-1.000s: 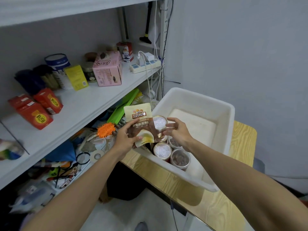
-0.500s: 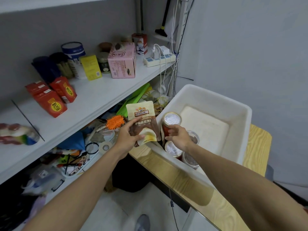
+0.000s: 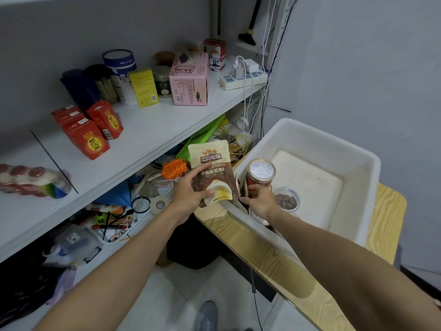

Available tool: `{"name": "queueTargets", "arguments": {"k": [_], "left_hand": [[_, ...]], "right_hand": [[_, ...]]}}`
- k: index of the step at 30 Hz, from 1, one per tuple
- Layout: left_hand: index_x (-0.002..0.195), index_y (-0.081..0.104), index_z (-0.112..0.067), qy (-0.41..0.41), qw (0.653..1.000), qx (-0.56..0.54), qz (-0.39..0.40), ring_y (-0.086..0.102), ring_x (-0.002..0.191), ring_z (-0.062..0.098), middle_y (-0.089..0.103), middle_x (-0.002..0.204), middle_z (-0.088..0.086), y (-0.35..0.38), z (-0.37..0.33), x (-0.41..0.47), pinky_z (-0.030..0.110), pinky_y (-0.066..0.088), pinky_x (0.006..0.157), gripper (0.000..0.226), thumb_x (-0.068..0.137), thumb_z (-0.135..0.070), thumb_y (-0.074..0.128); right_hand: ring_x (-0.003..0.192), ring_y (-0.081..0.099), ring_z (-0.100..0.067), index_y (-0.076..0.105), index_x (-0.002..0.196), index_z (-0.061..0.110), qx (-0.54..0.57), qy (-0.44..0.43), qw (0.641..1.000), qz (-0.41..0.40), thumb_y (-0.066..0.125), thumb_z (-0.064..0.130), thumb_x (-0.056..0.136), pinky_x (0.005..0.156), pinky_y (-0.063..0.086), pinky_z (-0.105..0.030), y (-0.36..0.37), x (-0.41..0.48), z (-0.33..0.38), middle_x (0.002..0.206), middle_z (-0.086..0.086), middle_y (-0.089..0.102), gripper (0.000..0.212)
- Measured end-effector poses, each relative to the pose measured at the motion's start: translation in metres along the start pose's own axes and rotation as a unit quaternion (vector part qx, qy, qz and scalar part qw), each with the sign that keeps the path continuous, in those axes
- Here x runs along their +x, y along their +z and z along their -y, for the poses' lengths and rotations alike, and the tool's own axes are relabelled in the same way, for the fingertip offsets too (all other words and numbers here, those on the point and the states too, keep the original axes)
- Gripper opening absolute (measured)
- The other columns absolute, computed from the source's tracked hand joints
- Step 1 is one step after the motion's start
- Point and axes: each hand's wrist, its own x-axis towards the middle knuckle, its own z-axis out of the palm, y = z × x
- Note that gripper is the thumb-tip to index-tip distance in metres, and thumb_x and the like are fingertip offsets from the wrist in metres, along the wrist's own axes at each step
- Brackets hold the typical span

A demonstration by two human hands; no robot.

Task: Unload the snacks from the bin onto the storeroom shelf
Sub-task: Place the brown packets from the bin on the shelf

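Note:
My left hand point(image 3: 191, 194) grips a cream and brown snack pouch point(image 3: 211, 166), held upright just outside the white bin's near left corner. My right hand point(image 3: 260, 199) is inside the white bin point(image 3: 358, 168), closed around the lower part of a tall can with a silver foil lid point(image 3: 261, 170). A clear jar of brown nuts point(image 3: 286, 199) stands in the bin beside my right hand. Another foil-topped can lies partly hidden under my right wrist. The white shelf point(image 3: 148, 130) runs along the left.
On the shelf stand red cartons point(image 3: 88, 137), a yellow box point(image 3: 143, 88), a pink box point(image 3: 189, 80), blue tubes, a wrapped roll point(image 3: 31, 182) and a power strip point(image 3: 243, 78). The bin rests on a wooden table point(image 3: 386, 218). Clutter fills the lower shelf.
My right hand has lifted the foil-lidded can up from among the other jars. My left hand keeps the pouch at the bin's corner. The view has shifted left toward the shelf.

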Motion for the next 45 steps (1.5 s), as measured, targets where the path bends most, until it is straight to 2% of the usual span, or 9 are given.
{"name": "queueTargets", "arguments": {"k": [10,13,20,24,29,34,38,43,45], "left_hand": [[0.131,0.059,-0.024,-0.015,1.0,-0.013,-0.008,0.066,0.104,0.003,0.062,0.123,-0.009,-0.008,-0.002,-0.001,0.031,0.056,0.091,0.075,0.072,0.019,0.074],[0.132,0.059,-0.024,-0.012,1.0,-0.015,-0.005,0.067,0.106,0.005,0.063,0.122,-0.009,-0.01,-0.003,-0.001,0.027,0.056,0.088,0.075,0.072,0.02,0.073],[0.131,0.06,-0.028,-0.006,1.0,-0.013,-0.002,0.065,0.113,0.012,0.062,0.128,-0.005,-0.01,-0.003,-0.003,0.037,0.055,0.094,0.076,0.072,0.018,0.075],[0.128,0.063,-0.031,-0.01,1.0,-0.024,-0.001,0.065,0.114,0.016,0.062,0.129,-0.001,-0.008,-0.007,-0.004,0.042,0.055,0.094,0.076,0.071,0.018,0.075],[0.134,0.059,-0.023,0.005,1.0,-0.006,0.003,0.067,0.104,0.003,0.062,0.123,-0.008,-0.001,-0.022,-0.004,0.028,0.056,0.088,0.076,0.073,0.018,0.074],[0.135,0.058,-0.02,0.017,1.0,-0.002,0.001,0.065,0.106,0.005,0.061,0.125,-0.006,0.007,-0.031,-0.007,0.025,0.056,0.084,0.074,0.074,0.018,0.073],[0.136,0.058,-0.018,0.024,1.0,0.002,0.005,0.066,0.102,0.0,0.062,0.121,-0.009,0.02,-0.039,-0.011,0.021,0.055,0.081,0.073,0.075,0.02,0.071],[0.134,0.059,-0.02,0.028,0.999,0.012,0.011,0.066,0.098,-0.004,0.061,0.119,-0.016,0.035,-0.043,-0.016,0.017,0.054,0.078,0.072,0.076,0.02,0.07],[0.133,0.059,-0.025,0.025,0.999,0.012,0.016,0.065,0.104,0.0,0.061,0.121,-0.015,0.039,-0.042,-0.018,0.019,0.055,0.08,0.072,0.077,0.019,0.07]], "right_hand": [[0.109,0.061,-0.032,0.066,0.119,0.008,-0.12,-0.025,0.992,-0.041,0.052,0.011,0.097,0.087,0.045,-0.031,0.007,-0.005,0.005,0.114,-0.012,0.07,0.026],[0.096,0.062,-0.036,0.064,0.096,0.007,-0.125,-0.025,0.99,-0.06,0.046,0.008,0.098,0.072,0.041,-0.03,0.008,-0.006,0.005,0.1,-0.017,0.069,0.018],[0.074,0.043,-0.02,0.055,0.081,-0.005,-0.1,-0.02,0.992,-0.07,0.055,0.002,0.096,0.051,0.032,-0.017,-0.002,-0.018,0.007,0.079,-0.028,0.051,0.016],[0.078,0.041,-0.019,0.053,0.094,-0.014,-0.041,-0.021,0.997,-0.058,0.052,0.003,0.099,0.056,0.025,-0.03,-0.008,-0.026,0.008,0.089,-0.031,0.055,0.018],[0.093,0.054,-0.025,0.054,0.112,0.0,0.007,-0.06,0.996,-0.067,0.047,0.02,0.104,0.08,0.04,-0.036,-0.02,-0.042,0.016,0.101,-0.012,0.06,0.022],[0.093,0.052,-0.023,0.046,0.107,0.007,0.092,-0.074,0.986,-0.121,0.038,0.026,0.106,0.08,0.04,-0.035,-0.039,-0.048,0.042,0.092,0.0,0.054,0.021],[0.102,0.063,-0.025,0.049,0.102,0.021,0.173,-0.072,0.972,-0.143,0.041,0.037,0.1,0.095,0.05,-0.05,-0.059,-0.038,0.048,0.101,-0.005,0.064,0.018],[0.086,0.067,-0.016,0.042,0.114,0.015,0.221,-0.084,0.962,-0.138,0.038,0.02,0.107,0.077,0.057,-0.032,-0.084,-0.049,0.06,0.1,-0.009,0.067,0.009],[0.085,0.069,-0.02,0.041,0.118,0.016,0.249,-0.085,0.957,-0.124,0.041,0.014,0.106,0.075,0.059,-0.035,-0.089,-0.05,0.059,0.102,-0.012,0.069,0.013]]}}
